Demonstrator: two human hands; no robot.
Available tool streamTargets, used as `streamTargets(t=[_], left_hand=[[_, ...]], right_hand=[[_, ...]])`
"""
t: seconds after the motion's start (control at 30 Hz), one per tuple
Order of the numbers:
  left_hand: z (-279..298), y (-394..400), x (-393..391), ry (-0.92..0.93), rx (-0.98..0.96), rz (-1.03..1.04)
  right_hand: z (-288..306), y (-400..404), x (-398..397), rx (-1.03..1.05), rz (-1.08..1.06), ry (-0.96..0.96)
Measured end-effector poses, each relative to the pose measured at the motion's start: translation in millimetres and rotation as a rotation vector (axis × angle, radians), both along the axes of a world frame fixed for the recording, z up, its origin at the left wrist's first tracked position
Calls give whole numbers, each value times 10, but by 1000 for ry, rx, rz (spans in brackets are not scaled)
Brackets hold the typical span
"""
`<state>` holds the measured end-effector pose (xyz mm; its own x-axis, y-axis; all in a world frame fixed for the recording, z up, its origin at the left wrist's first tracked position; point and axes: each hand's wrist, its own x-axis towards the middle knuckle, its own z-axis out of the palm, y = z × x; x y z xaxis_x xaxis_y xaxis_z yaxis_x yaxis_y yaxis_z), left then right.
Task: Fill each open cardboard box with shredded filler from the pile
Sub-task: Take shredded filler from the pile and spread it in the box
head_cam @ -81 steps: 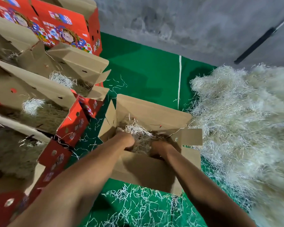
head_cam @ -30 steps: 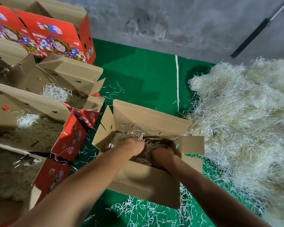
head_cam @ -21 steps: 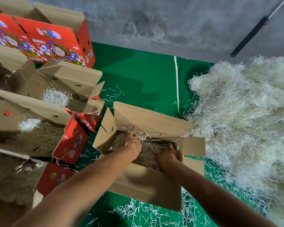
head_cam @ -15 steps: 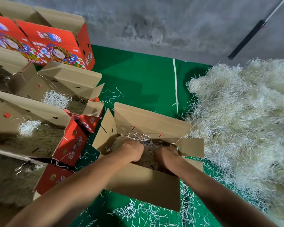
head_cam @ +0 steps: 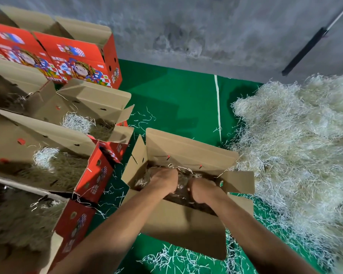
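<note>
1. I am at the packing-down step: my left hand (head_cam: 163,179) and right hand (head_cam: 201,189) are both curled narrow, knuckles up, pressing into the tan shredded filler (head_cam: 181,189) inside the plain brown open cardboard box (head_cam: 186,224) at the centre of my view. Whether either hand is actually holding strands, I cannot tell.
2. The big pale heap of shredded filler (head_cam: 297,147) lies at 3 o'clock, just beside the box.
3. Next, I judge, calls for lifting both hands out, reaching to 3 o'clock and scooping more, since this box looks only partly full.
4. At 9 to 11 o'clock stand red printed cartons (head_cam: 91,171), filled; their cartoon-face artwork (head_cam: 83,69) shows, but the writing is too blurred to read.
</note>
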<state>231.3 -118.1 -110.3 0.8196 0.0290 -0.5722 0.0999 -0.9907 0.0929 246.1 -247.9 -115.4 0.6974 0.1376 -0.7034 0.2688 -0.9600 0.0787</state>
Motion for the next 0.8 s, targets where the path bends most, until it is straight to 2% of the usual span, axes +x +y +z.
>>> streamTargets(t=[0.07,0.17,0.23,0.37,0.43,0.5,0.57,0.67,0.8], left_hand=[[26,97,-11,-30,18,108],[3,205,-52,202,53,53],[75,248,-24,277,56,14],[152,283,110,91,16,43],[145,277,54,206,27,-12],[117,306,-29,343,71,-55],[140,350,25,322,33,-47],[163,347,174,163,-63,-2],[83,264,-38,302,43,-35]], right_hand=[[68,-27,34,-16,-32,-55],[-18,-117,-73,34,-34,40],[-17,-107,-137,89,-22,70],[43,107,-104,70,-89,8],[39,85,-148,57,-71,22],[-25,10,-210,3,-42,136],[16,-35,-203,60,-71,138],[163,-25,-145,69,-169,103],[148,99,-262,155,-106,210]])
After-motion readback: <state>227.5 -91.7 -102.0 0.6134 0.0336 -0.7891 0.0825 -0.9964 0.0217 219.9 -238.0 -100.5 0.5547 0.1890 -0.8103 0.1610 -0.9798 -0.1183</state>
